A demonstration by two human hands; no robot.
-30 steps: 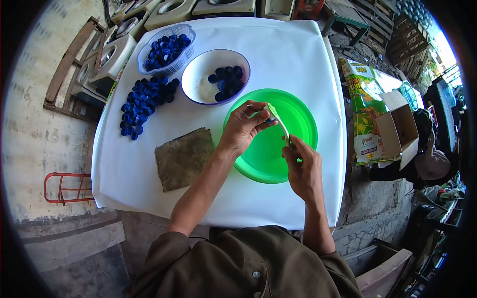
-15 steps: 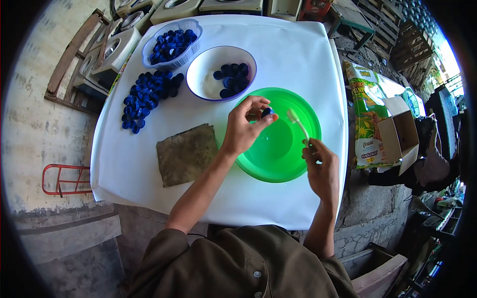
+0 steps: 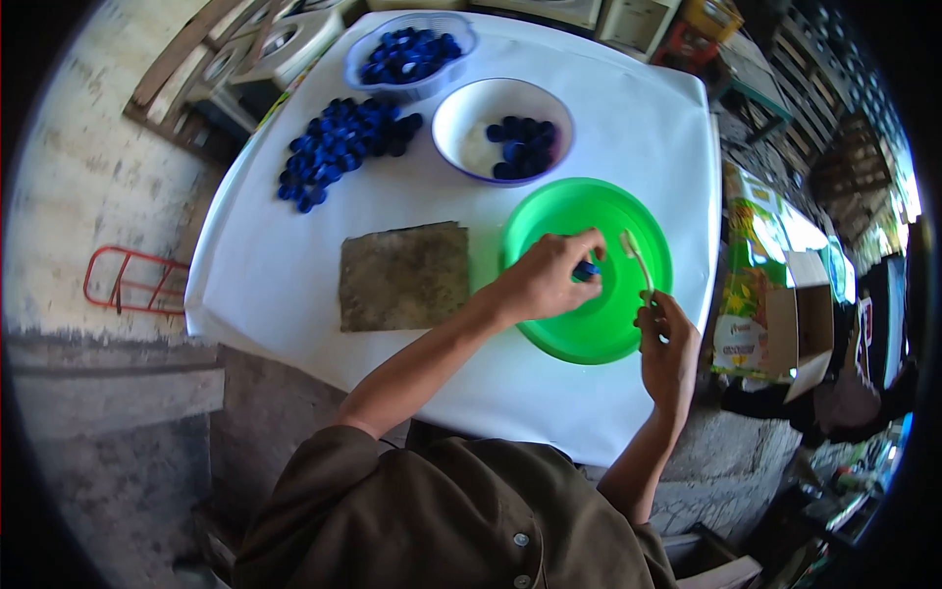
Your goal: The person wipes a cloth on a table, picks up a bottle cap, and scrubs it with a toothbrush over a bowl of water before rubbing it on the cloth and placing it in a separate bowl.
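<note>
Over the left part of the green basin (image 3: 589, 339), my left hand (image 3: 552, 278) holds a dark blue cap (image 3: 586, 270) between thumb and fingers. My right hand (image 3: 670, 344), at the basin's right edge, is closed on the handle of a toothbrush (image 3: 640, 261), whose bristle end points up over the basin. The bristles and the cap are apart. Behind the basin stands a white bowl (image 3: 461, 128) with several blue caps in its right half and something whitish at its left.
A pale blue basket (image 3: 365, 77) of blue caps stands at the back left, with a loose pile of caps (image 3: 329, 147) in front. A brown cloth-like square (image 3: 404, 278) lies left of my left hand. Beyond the table's right edge is an open cardboard box (image 3: 810, 314).
The view has shifted, so the table's things appear further right. My left hand has turned over and moved lower over the basin, still with the cap. My right hand keeps the toothbrush.
</note>
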